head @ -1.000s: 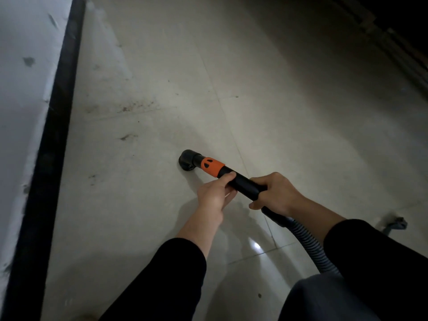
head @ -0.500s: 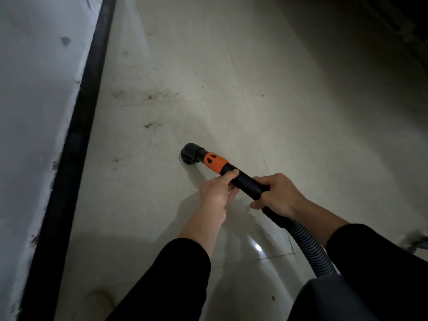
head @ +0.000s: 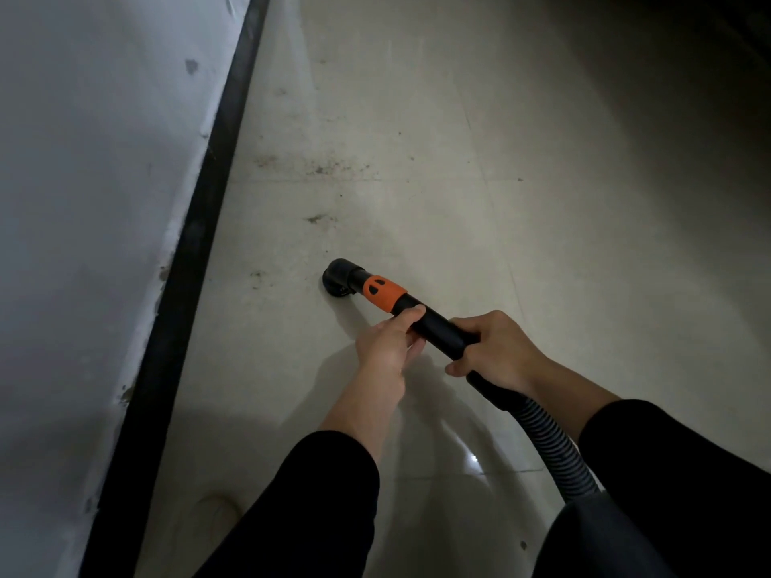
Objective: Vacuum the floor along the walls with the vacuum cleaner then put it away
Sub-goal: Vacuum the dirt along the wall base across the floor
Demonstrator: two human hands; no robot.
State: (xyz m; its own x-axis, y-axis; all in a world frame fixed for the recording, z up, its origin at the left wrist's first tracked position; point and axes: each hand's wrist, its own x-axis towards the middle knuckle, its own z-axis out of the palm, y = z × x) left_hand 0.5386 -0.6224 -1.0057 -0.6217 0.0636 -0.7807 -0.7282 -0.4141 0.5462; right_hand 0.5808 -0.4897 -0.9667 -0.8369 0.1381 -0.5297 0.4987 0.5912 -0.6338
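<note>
The vacuum wand (head: pixel 434 325) lies at a low slant over the pale tiled floor (head: pixel 459 181), running from about 4 o'clock up toward 10 o'clock. Its black elbow nozzle (head: pixel 338 277) sits at the far end, at or just above a tile, a little way from the wall, and an orange collar (head: pixel 384 294) wraps the tube just behind it. At the near end the tube joins a ribbed grey hose (head: pixel 555 448) that curves down toward 5 o'clock and passes out of sight behind the person's dark clothing.

The left hand (head: pixel 386 348) holds the tube just behind the orange collar, thumb on top and fingers curled beneath. The right hand (head: pixel 496 352) is closed around the tube further back, where it meets the hose, knuckles up. Both forearms are bare below black sleeves (head: pixel 317 506).

At 11 to 12 o'clock from the nozzle lie patches of dark dirt (head: pixel 319 171), with a smaller smudge closer in and another at 9 o'clock. A black skirting strip (head: pixel 196 252) runs diagonally along the foot of the grey wall (head: pixel 91 202) on the left. The far right of the floor fades into shadow.
</note>
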